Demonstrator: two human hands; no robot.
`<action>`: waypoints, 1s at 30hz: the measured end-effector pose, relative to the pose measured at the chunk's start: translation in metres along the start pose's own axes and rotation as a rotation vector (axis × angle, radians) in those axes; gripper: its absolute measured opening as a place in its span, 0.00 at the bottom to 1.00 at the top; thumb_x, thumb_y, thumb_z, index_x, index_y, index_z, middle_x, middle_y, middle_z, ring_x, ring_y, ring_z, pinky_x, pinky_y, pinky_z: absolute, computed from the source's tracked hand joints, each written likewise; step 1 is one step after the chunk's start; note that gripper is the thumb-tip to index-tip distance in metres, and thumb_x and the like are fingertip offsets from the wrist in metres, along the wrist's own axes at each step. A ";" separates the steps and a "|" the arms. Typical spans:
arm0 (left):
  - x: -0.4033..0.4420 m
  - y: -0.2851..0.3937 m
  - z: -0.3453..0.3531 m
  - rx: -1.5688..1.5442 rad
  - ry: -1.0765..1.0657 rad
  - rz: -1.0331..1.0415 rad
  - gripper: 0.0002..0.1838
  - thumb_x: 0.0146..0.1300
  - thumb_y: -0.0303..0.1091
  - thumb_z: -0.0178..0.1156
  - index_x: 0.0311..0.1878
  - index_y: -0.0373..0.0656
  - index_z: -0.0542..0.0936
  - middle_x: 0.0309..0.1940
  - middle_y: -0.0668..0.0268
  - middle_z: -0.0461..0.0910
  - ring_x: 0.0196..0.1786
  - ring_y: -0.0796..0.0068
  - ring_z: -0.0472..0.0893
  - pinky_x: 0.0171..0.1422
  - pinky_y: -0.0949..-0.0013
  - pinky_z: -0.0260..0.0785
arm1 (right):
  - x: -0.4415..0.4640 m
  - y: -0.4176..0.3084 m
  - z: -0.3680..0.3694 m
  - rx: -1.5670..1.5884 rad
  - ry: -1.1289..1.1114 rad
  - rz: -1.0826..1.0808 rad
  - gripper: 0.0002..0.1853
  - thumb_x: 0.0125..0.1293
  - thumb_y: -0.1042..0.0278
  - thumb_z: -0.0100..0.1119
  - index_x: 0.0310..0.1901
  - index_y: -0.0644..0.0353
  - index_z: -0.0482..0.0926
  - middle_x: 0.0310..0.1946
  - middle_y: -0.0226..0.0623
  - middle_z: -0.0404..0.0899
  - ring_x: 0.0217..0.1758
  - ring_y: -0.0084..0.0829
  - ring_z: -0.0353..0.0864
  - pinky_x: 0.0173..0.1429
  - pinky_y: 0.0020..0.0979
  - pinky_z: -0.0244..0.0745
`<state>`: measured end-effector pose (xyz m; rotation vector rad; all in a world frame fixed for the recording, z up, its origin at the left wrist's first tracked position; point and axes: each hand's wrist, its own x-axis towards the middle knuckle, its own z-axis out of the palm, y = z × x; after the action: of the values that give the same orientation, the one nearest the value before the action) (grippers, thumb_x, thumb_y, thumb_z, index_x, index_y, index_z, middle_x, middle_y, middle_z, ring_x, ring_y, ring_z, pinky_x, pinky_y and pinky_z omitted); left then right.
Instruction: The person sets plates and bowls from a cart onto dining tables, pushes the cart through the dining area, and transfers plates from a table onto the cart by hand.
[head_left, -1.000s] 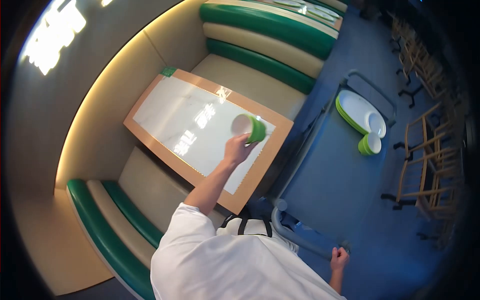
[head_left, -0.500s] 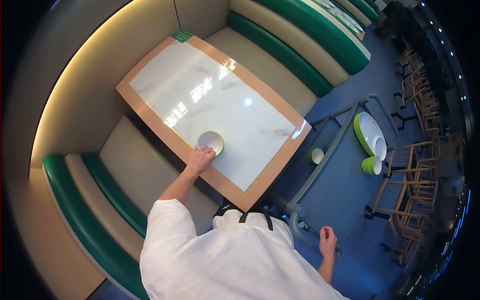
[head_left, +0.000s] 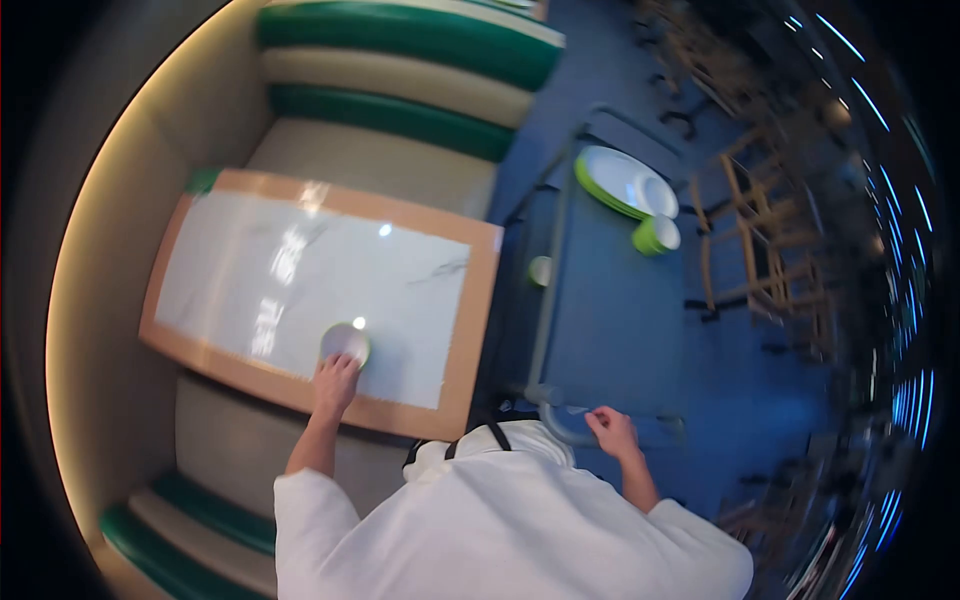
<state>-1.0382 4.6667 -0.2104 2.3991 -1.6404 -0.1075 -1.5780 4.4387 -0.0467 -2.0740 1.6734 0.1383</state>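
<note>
My left hand point(head_left: 337, 382) has its fingers at the near rim of a white bowl with a green outside point(head_left: 345, 343), which rests near the front edge of the marble-topped table point(head_left: 400, 270). The fingertips reach over the rim and look closed on it. My right hand point(head_left: 611, 430) hovers by the near handle of a grey cart point(head_left: 610, 320), its fingers curled together; whether anything is between them is too small to tell. At the cart's far end are stacked white and green plates point(head_left: 610, 178) and green cups point(head_left: 656, 235).
Green and beige bench seats point(head_left: 380, 160) flank the table. A small green and white cup point(head_left: 541, 270) sits lower down at the cart's left side. Wooden chairs point(head_left: 750, 230) stand to the right of the cart. A lit wall point(head_left: 100, 200) borders the left.
The view has turned. The bowl, held above the table one second ago, is down on the tabletop with my left hand at its rim. My right hand has moved from beside the cart handle towards it.
</note>
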 end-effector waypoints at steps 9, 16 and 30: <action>0.021 0.013 -0.007 0.065 -0.065 -0.070 0.13 0.55 0.35 0.73 0.42 0.48 0.81 0.48 0.66 0.82 0.53 0.58 0.78 0.57 0.48 0.69 | 0.005 -0.011 -0.022 0.019 -0.281 0.055 0.24 0.69 0.36 0.61 0.51 0.48 0.87 0.38 0.30 0.90 0.39 0.32 0.89 0.46 0.37 0.81; 0.021 0.081 -0.050 0.142 -0.124 -0.333 0.33 0.55 0.38 0.75 0.64 0.46 0.76 0.70 0.50 0.68 0.76 0.46 0.64 0.80 0.44 0.55 | 0.100 0.044 -0.069 0.547 -0.079 -0.162 0.22 0.69 0.50 0.69 0.53 0.60 0.83 0.43 0.36 0.87 0.39 0.28 0.84 0.48 0.34 0.80; -0.210 0.295 0.008 -0.598 -0.835 -1.054 0.32 0.63 0.53 0.67 0.66 0.46 0.80 0.63 0.49 0.81 0.61 0.52 0.83 0.67 0.56 0.75 | 0.442 0.106 -0.145 0.172 0.632 -0.644 0.35 0.65 0.58 0.72 0.70 0.58 0.69 0.68 0.50 0.71 0.73 0.52 0.69 0.75 0.48 0.67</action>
<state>-1.3854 4.7578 -0.1650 2.4876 -0.1670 -1.6402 -1.5969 3.9665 -0.1093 -2.5463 1.1425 -0.9120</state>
